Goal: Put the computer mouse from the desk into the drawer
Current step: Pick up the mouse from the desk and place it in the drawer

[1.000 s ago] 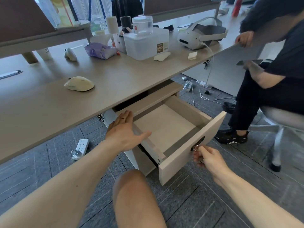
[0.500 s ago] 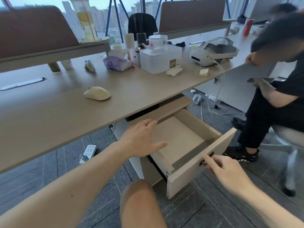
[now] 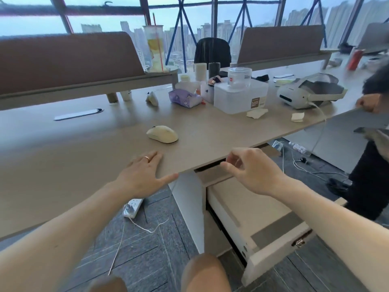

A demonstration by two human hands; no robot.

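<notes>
Left hand (image 3: 145, 177) is flat on the near edge of the desk (image 3: 63, 148), fingers spread, holding nothing. The mouse (image 3: 162, 134) sits on the desk just past it, untouched. Right hand (image 3: 251, 168) hovers at the desk edge, fingers loosely curled, empty, above the pulled-out drawer (image 3: 271, 252) lower right.

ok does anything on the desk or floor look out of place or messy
Nothing is spilled or broken. Two crumpled white paper scraps lie loose on the beige desk top beside the clear plastic storage box, and a white power strip sprawls with its cord on the grey carpet. The cream computer mouse sits upright.
</notes>
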